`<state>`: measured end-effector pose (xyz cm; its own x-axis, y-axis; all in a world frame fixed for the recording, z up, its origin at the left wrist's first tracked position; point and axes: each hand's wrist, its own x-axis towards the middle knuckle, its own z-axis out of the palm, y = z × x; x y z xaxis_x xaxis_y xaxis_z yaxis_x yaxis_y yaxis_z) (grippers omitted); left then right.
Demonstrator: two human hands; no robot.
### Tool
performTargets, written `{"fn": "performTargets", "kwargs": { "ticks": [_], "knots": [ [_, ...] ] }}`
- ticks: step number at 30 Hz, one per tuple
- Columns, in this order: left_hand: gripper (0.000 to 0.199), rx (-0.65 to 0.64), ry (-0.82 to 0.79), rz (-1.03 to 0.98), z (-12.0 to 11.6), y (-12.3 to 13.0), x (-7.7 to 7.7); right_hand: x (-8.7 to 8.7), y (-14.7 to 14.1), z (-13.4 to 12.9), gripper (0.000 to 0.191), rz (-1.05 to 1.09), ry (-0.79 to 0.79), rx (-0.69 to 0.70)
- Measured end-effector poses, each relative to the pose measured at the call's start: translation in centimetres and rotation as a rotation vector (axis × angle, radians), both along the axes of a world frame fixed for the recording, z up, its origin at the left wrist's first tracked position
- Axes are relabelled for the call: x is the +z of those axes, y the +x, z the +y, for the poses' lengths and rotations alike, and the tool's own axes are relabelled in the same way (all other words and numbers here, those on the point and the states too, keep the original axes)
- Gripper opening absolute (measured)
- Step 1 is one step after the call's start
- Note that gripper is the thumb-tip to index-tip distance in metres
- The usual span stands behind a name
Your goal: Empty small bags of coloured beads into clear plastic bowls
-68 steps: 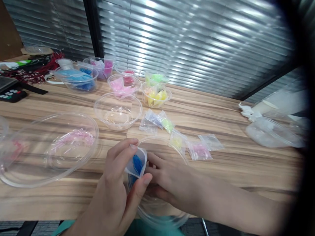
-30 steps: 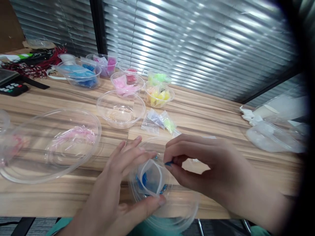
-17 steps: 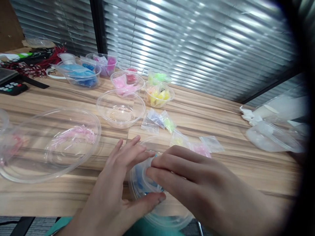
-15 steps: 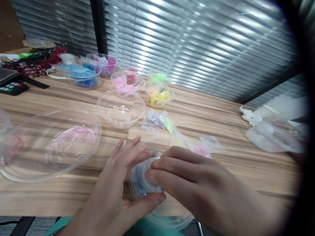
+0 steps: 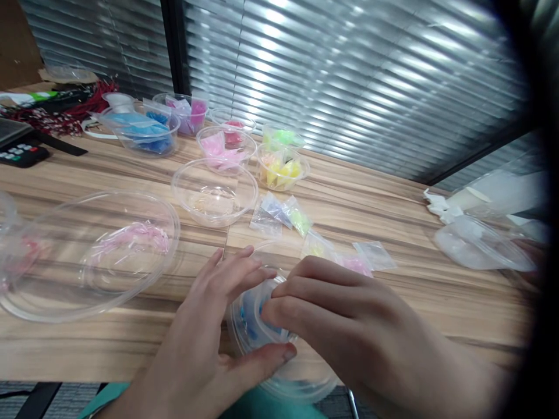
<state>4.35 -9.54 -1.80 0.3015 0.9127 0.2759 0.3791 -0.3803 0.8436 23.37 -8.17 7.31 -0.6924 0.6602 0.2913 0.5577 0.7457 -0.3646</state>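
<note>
My left hand (image 5: 218, 331) curves around the left side of a small translucent cup (image 5: 257, 326), its fingers spread and its thumb reaching along the near side. Whether the left fingertips touch the cup, I cannot tell. My right hand (image 5: 340, 314) bends over the cup from the right, fingers closed together and dipping over its rim. What the right fingers grip is hidden. Small blue pieces (image 5: 250, 327) show through the cup's wall. Beneath both hands lies a clear round bowl (image 5: 301, 390), mostly covered, at the table's front edge.
Left is a large clear bowl (image 5: 172, 233) with pink strands. Beyond my hands stand a clear bowl (image 5: 253, 201), a bowl with yellow packets (image 5: 283, 171) and other bowls of coloured packets. Small plastic bags (image 5: 375, 256) lie behind my right hand; a clear container (image 5: 471, 244) is far right.
My right fingers have shifted slightly within the cup, and more blue shows at its left side. The blue bits near the cup's far rim no longer show. My left hand stays nearly still.
</note>
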Motion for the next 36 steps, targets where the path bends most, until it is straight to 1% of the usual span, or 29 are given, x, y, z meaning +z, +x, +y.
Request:
{"fn": "performTargets", "kwargs": {
  "ticks": [3,6,13,18,21,23,25,26,28,29,31,33,36],
  "knots": [
    [0.067,0.015,0.012,0.009,0.1,0.0,0.1,0.1,0.1,0.1,0.031,0.011,-0.040,0.008],
    [0.066,0.024,0.008,0.022,0.0,-0.1,0.0,0.1,0.2,0.2,0.030,-0.002,-0.038,0.009],
    [0.072,0.030,0.031,0.056,-0.2,-0.3,-0.1,-0.1,0.2,0.0,0.030,0.021,-0.041,-0.017],
    [0.065,0.041,0.014,0.034,0.0,0.0,0.0,-0.2,0.1,0.0,0.028,0.041,0.002,-0.001],
    [0.068,0.041,0.008,0.035,-0.1,0.0,0.1,-0.4,0.2,0.1,0.027,0.039,0.031,0.017],
    [0.071,0.045,0.013,0.071,-0.2,-0.1,0.3,-0.2,0.5,0.2,0.025,0.063,-0.030,0.019],
    [0.074,0.047,0.024,0.114,-0.3,-0.4,0.4,0.2,1.0,0.2,0.026,0.081,-0.114,-0.017],
    [0.075,0.045,0.024,0.131,-0.4,-0.5,0.4,0.4,1.3,0.2,0.028,0.072,-0.131,-0.053],
    [0.076,0.039,0.030,0.148,-0.4,-0.6,0.2,0.5,1.9,0.0,0.028,0.024,-0.084,-0.143],
    [0.076,0.035,0.033,0.145,-0.4,-0.6,0.1,0.3,2.2,-0.1,0.028,-0.019,-0.040,-0.177],
    [0.078,0.028,0.050,0.123,-0.4,-0.5,-0.2,-0.9,2.6,-0.3,0.031,-0.127,0.026,-0.206],
    [0.077,0.025,0.076,0.089,-0.2,-0.4,-0.5,-2.9,2.6,-0.6,0.034,-0.225,0.043,-0.183],
    [0.063,0.015,0.126,0.094,0.1,-0.2,-0.6,-5.7,2.3,-0.7,0.039,-0.304,0.029,-0.159]
  ]
}}
